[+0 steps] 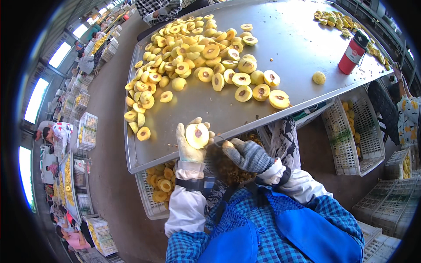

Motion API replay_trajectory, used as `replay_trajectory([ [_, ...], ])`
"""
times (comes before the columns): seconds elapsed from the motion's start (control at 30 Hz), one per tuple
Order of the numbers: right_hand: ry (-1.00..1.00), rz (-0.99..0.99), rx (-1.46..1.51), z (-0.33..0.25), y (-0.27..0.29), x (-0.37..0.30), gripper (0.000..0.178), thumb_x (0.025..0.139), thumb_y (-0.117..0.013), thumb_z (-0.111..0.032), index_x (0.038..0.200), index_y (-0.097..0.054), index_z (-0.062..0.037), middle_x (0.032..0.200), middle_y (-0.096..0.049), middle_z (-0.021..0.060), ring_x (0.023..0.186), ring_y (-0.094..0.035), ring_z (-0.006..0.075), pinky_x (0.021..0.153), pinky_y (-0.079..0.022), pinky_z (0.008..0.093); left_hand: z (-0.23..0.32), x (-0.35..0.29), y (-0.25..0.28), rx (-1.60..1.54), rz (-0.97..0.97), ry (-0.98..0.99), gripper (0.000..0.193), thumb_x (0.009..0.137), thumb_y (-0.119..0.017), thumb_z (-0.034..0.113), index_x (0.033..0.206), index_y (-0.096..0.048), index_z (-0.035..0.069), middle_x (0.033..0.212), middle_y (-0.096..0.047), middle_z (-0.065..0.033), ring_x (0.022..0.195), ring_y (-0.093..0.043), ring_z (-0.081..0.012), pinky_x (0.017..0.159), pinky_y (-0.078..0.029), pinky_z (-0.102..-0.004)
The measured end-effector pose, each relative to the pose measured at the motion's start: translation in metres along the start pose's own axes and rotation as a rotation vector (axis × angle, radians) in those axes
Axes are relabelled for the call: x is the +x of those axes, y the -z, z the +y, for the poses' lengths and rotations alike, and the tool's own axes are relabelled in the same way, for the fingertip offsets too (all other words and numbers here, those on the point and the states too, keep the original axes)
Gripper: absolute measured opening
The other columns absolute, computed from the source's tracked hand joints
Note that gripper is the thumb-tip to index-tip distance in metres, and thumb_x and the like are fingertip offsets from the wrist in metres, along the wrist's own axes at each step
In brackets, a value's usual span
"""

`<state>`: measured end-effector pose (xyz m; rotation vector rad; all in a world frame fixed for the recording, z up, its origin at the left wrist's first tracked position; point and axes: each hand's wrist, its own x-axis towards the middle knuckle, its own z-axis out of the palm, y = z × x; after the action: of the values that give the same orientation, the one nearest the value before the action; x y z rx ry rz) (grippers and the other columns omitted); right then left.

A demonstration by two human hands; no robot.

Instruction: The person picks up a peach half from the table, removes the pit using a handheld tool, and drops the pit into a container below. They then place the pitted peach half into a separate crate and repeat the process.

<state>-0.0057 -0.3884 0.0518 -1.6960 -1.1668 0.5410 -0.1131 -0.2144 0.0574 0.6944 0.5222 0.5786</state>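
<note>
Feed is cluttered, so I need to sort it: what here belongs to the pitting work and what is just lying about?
In the job:
left hand, holding peach half
right hand
pile of peach halves
metal table
crate of halves

Lying about:
red flask
empty white crates

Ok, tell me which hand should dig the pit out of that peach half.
Probably the right hand. The left hand already cups the peach half cut side up, pit showing, while the right hand sits beside it, apparently gripping a small metal tool.
</note>
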Motion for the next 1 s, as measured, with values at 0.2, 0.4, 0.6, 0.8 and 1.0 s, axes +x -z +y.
replay_trajectory([
  [0.2, -0.068, -0.018, -0.119, -0.010, -0.030, 0.016, 0.052, 0.095, -0.040, -0.051, 0.103, -0.061, -0.0044, 0.076, -0.064, 0.0232, 0.072, -0.062, 0.0415, 0.066, -0.047, 0.0495, -0.029, -0.016, 0.000, -0.052, -0.004, -0.117, 0.055, 0.092, -0.046, 0.050, 0.112, -0.057, 0.001, 0.093, -0.064, -0.0209, 0.077, -0.063, -0.0318, 0.067, -0.055, -0.0406],
  [0.4, -0.166, -0.083, 0.029, -0.022, -0.028, 0.007, 0.056, 0.096, -0.037, -0.053, 0.102, -0.062, -0.0034, 0.080, -0.064, 0.0260, 0.077, -0.061, 0.0442, 0.071, -0.047, 0.0499, -0.044, -0.019, 0.005, 0.007, 0.158, -0.161, 0.049, 0.093, -0.045, 0.046, 0.107, -0.058, 0.001, 0.089, -0.063, -0.0186, 0.075, -0.062, -0.0286, 0.067, -0.054, -0.0391],
  [0.6, -0.067, -0.224, 0.086, 0.003, -0.018, 0.003, 0.052, 0.096, -0.043, -0.049, 0.097, -0.063, -0.0014, 0.078, -0.063, 0.0251, 0.076, -0.062, 0.0411, 0.067, -0.048, 0.0446, -0.043, -0.027, -0.010, 0.145, 0.142, -0.188, 0.039, 0.093, -0.044, 0.032, 0.099, -0.060, -0.004, 0.082, -0.064, -0.0185, 0.071, -0.062, -0.0248, 0.063, -0.053, -0.0325],
  [0.8, -0.322, -0.213, 0.338, -0.011, -0.022, 0.003, 0.060, 0.095, -0.044, -0.054, 0.091, -0.065, 0.0023, 0.073, -0.063, 0.0228, 0.067, -0.061, 0.0328, 0.067, -0.047, 0.0394, -0.047, -0.032, -0.026, 0.112, 0.185, -0.215, 0.036, 0.093, -0.045, 0.024, 0.095, -0.059, -0.008, 0.076, -0.065, -0.0187, 0.065, -0.062, -0.0230, 0.062, -0.052, -0.0283],
  [1.0, -0.296, -0.189, 0.397, -0.006, -0.021, 0.000, 0.058, 0.095, -0.046, -0.052, 0.091, -0.065, 0.0033, 0.077, -0.064, 0.0253, 0.071, -0.062, 0.0367, 0.068, -0.048, 0.0403, -0.045, -0.024, -0.010, 0.221, 0.148, -0.155, 0.044, 0.094, -0.041, 0.037, 0.097, -0.059, -0.003, 0.075, -0.064, -0.0181, 0.066, -0.061, -0.0243, 0.064, -0.053, -0.0325],
])
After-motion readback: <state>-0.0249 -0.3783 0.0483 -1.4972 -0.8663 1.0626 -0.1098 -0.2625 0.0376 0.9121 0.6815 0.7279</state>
